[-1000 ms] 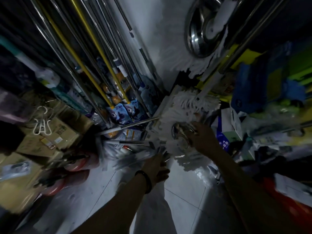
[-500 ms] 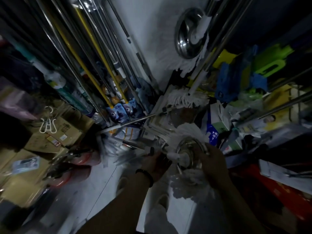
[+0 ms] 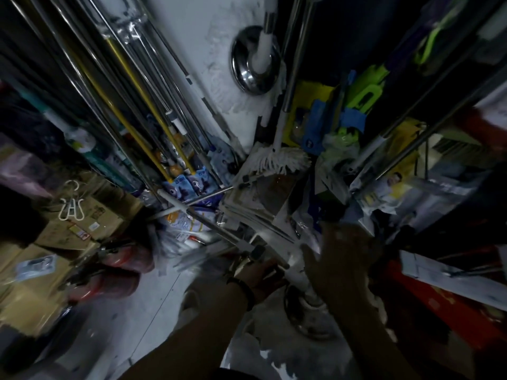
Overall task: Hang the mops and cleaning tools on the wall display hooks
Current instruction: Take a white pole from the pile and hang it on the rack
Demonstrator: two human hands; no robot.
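Observation:
A mop with a steel disc (image 3: pixel 307 316) and white strands lies low in front of me, its metal pole (image 3: pixel 219 229) running up and left. My left hand (image 3: pixel 263 275), with a dark band on the wrist, is shut on the pole just above the white collar. My right hand (image 3: pixel 340 259) is blurred, hovers over the mop head with fingers spread, and holds nothing I can make out. A second disc mop (image 3: pixel 255 64) hangs against the white wall above. A white string mop (image 3: pixel 279 160) stands below it.
Many steel and yellow poles (image 3: pixel 131 86) hang at the left. Cardboard boxes (image 3: pixel 76 220) with white hangers (image 3: pixel 71 207) and red fire extinguishers (image 3: pixel 109 272) crowd the left floor. Green and blue tools (image 3: pixel 365 97) and packaged goods fill the right side.
The disc mop has come down and toward me. My right hand has left the disc and now hovers above it. My left hand has closed on the pole.

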